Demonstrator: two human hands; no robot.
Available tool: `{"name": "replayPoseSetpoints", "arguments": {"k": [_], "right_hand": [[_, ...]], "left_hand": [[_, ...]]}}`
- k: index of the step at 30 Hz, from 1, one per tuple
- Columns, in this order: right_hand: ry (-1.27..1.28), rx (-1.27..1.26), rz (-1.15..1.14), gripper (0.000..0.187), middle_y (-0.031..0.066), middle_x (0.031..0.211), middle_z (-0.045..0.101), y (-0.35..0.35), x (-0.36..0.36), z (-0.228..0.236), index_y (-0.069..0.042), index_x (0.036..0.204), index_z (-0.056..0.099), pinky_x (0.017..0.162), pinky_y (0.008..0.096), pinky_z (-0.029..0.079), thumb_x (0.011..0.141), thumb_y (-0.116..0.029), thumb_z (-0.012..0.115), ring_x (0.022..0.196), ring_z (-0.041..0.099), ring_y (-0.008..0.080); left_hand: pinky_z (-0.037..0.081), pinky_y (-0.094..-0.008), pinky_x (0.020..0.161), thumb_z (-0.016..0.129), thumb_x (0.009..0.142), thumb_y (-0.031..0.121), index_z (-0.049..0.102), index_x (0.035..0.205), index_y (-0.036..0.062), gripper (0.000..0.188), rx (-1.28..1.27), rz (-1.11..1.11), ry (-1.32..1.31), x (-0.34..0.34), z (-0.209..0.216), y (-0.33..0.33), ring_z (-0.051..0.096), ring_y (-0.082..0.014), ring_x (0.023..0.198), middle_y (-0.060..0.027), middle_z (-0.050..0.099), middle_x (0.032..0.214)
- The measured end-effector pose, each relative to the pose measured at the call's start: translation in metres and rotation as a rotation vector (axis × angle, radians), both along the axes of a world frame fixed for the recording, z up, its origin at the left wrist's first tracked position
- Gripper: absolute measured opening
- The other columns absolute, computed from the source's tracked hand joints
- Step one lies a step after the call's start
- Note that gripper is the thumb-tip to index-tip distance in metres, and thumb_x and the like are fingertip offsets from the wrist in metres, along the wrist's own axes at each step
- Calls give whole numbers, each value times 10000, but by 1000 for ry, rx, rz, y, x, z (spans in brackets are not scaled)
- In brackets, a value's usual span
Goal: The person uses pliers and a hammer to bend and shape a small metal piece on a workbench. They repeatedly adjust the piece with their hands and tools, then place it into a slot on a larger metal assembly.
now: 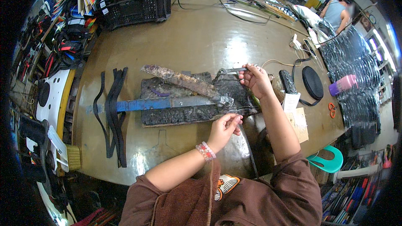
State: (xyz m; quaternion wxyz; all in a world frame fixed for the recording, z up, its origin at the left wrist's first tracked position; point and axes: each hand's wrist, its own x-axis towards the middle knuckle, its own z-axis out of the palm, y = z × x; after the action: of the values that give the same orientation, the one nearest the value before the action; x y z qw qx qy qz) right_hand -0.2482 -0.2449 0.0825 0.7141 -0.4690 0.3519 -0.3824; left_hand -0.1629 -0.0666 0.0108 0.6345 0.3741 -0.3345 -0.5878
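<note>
My right hand (256, 81) is closed around a grey metal wrench (232, 70), its ringed end pointing left over the dark block. Nearer to me, my left hand (225, 130) has its thumb and fingers pinched together. From those fingers a dark, narrow zipper strip (248, 142) runs down toward the table's front edge. Between and left of the hands lies a black, worn slab (180, 118). Across it rest a blue-painted metal bar (138, 104) and a rough, brownish wrapped bar (180, 79), which meet near my left fingertips.
Black straps (116, 117) lie on the left of the table (201, 29). A black crate (138, 10) stands at the far left. To the right are a black webbing roll (313, 83), orange scissors (332, 110) and a pink-purple tumbler (343, 84). Another person (335, 14) is at the far right.
</note>
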Motion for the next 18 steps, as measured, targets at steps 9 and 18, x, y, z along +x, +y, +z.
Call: {"name": "replayPoseSetpoints", "arguments": {"k": [9,18], "right_hand": [[12,17,-32,161,45,783,584,0,2,-6,-30,951,564,538,239,446,842,-130,628,653,558,118],[427,-201,16,127,-32,634,530,-9,-3,0,-40,822,596,462,200,346,827,-153,653,523,468,60]], "left_hand": [[530,-227,568,533,919,166,590,1014,-23,220,20,-2,13,-1,-1,0,575,-65,633,-50,616,829],[537,-240,566,533,919,187,584,1027,-23,242,18,-11,-24,-1,-4,-2,583,-81,634,-62,617,850]]}}
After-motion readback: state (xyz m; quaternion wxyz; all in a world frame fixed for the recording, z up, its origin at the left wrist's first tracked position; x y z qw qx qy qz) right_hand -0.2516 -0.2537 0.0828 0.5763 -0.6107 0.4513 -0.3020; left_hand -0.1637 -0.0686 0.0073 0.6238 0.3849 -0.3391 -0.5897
